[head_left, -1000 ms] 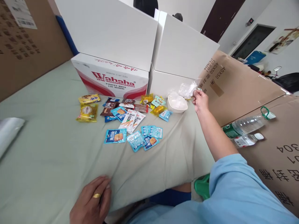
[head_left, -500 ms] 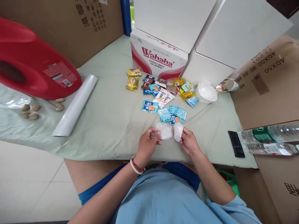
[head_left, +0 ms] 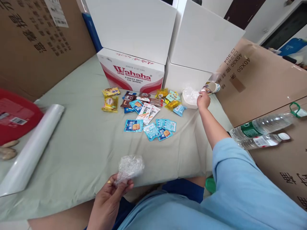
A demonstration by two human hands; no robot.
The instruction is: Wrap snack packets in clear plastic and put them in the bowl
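Observation:
My left hand [head_left: 109, 196] pinches a crumpled piece of clear plastic film [head_left: 131, 166] over the front edge of the table. Stretched out to the right, my right hand [head_left: 203, 100] is at the rim of a white bowl [head_left: 188, 103]. Its fingers are closed on clear plastic [head_left: 191, 93] that lies in the bowl's mouth; the fingertips are partly hidden. Left of the bowl lie yellow snack packets [head_left: 173, 105], a brown cocoa packet [head_left: 128, 99] and white stick-snack packets [head_left: 146, 112]. Several blue snack packets [head_left: 133, 125] lie nearer to me.
A Wahaba water carton [head_left: 131, 75] and white boxes stand behind the packets. A tipped paper cup [head_left: 213, 87] lies beside the bowl. At right are two plastic bottles [head_left: 261, 127]; at left, a white roll [head_left: 33, 150] and a red jug [head_left: 18, 116].
My right hand has gone from beside the left hand out to the bowl with its plastic. My left hand still holds its film, now nearer to me. The view has turned right.

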